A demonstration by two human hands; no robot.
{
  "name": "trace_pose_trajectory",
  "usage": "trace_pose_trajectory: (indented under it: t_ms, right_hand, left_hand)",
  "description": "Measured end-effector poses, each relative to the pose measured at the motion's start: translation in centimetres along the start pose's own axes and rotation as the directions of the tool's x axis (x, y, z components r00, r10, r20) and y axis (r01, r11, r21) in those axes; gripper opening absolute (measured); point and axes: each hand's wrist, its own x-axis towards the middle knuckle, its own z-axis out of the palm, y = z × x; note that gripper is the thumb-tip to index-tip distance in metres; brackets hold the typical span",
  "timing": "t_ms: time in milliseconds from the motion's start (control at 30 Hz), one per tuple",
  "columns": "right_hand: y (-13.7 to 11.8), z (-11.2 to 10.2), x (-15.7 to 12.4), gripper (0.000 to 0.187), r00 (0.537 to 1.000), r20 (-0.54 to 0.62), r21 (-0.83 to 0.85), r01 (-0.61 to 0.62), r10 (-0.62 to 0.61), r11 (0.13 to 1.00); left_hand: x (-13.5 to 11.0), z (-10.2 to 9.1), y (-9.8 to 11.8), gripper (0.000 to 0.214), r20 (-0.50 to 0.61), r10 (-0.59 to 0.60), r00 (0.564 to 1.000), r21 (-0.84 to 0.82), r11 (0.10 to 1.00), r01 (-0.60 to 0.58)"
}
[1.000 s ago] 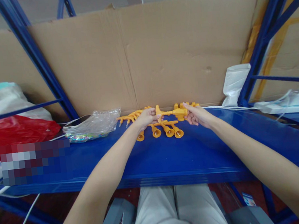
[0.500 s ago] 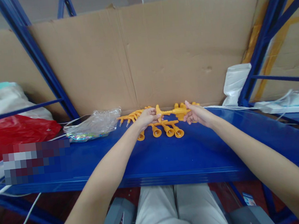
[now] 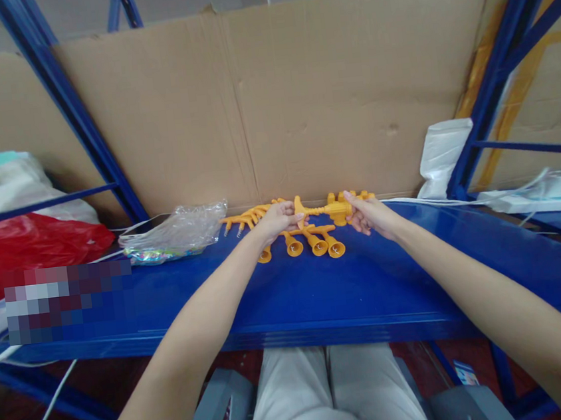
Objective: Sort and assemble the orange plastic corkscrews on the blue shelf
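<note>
My left hand (image 3: 280, 219) is closed around a yellow plastic piece with a T-shaped handle (image 3: 299, 209) and a ribbed shaft. The shaft runs right to a thicker yellow body (image 3: 337, 211), whose end my right hand (image 3: 365, 213) grips between thumb and fingers. The right end is partly hidden by the fingers. Just in front lie several yellow parts with flared, bell-like mouths (image 3: 319, 247). Behind my left hand are yellow handle pieces with metal springs (image 3: 239, 226). More yellow blocky parts (image 3: 363, 195) rest behind my right hand.
A clear plastic bag (image 3: 182, 230) lies left on the blue shelf (image 3: 320, 299), near a red bag (image 3: 34, 249). A white pouch (image 3: 443, 159) leans at the right beside a power strip (image 3: 540, 201) with cables. Cardboard (image 3: 323, 98) stands behind; blue posts rise at both sides.
My right hand has shifted slightly left and its fingers are closer on the end of the yellow piece. The left hand stays nearly in place.
</note>
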Motion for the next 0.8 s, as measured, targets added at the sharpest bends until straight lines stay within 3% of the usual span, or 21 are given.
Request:
trace_pose_trajectory:
  t_ms: [167,300,400,567,800]
  right_hand:
    - [-0.37,0.13,-0.19,0.051,0.998,-0.038,-0.060,-0.047,0.045,0.997]
    - [-0.46,-0.30,-0.15,0.028,0.998,0.041,0.050,0.055,-0.057,0.997]
    - [-0.22,-0.66,0.00,0.019,0.989,0.078,0.024,0.123,-0.125,0.992]
    - [-0.07,-0.68,-0.08,0.034,0.992,0.061,-0.050,0.116,-0.113,0.992]
    - [-0.22,0.20,-0.33,0.046,0.998,0.013,-0.008,0.054,-0.054,0.999]
  left_hand:
    - [-0.07,-0.01,0.21,0.017,-0.007,-0.020,1.000,0.002,1.000,0.020]
    - [-0.23,0.03,0.50,0.013,-0.019,-0.022,1.000,0.012,1.000,0.022]
    - [-0.35,0.12,0.61,0.012,-0.031,-0.028,0.999,0.026,0.999,0.029]
    - [-0.48,0.27,0.58,0.014,0.005,-0.037,0.999,0.031,0.999,0.037]
    - [-0.39,0.06,0.34,0.018,0.013,-0.033,0.999,0.041,0.999,0.033]
